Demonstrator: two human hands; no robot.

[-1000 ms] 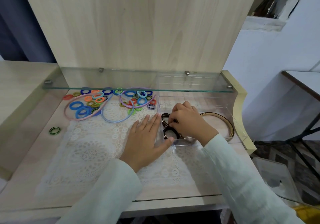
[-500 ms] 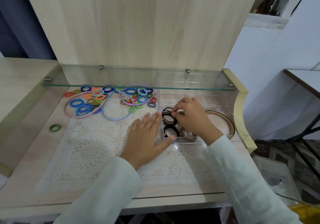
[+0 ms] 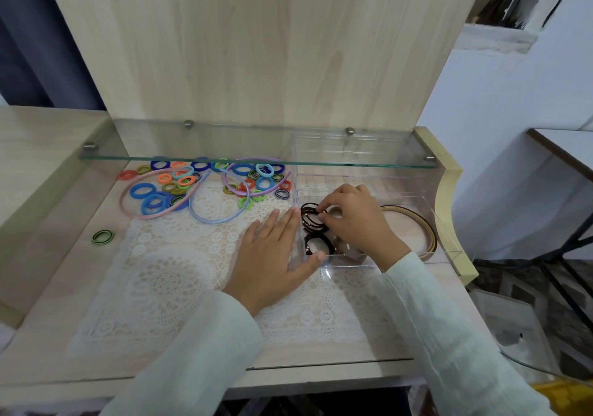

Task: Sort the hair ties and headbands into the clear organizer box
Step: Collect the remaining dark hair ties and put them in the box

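Observation:
The clear organizer box (image 3: 444, 223) stands at the right of the desk. My right hand (image 3: 356, 219) is inside its left compartment, fingertips pinching a bunch of thin dark brown hair ties (image 3: 310, 219). Another black hair tie (image 3: 316, 244) lies nearer the box's front wall. My left hand (image 3: 272, 255) lies flat on the lace mat, fingers apart, its thumb against the box's front left corner. A tan headband (image 3: 417, 223) lies in the right compartment. Several coloured hair ties (image 3: 150, 195) and pink (image 3: 128, 191), blue (image 3: 208, 218) and purple headbands (image 3: 253, 160) lie at the back left.
A glass shelf (image 3: 199, 142) overhangs the back of the desk, just above the coloured pile. A lone green-black hair tie (image 3: 102, 236) lies at the left beside the lace mat (image 3: 160, 271). A raised wooden ledge borders the left; the desk's curved edge is right of the box.
My right hand has shifted from the box's front toward its back, lifting the dark brown ties off the black one. The left hand has stayed flat against the box.

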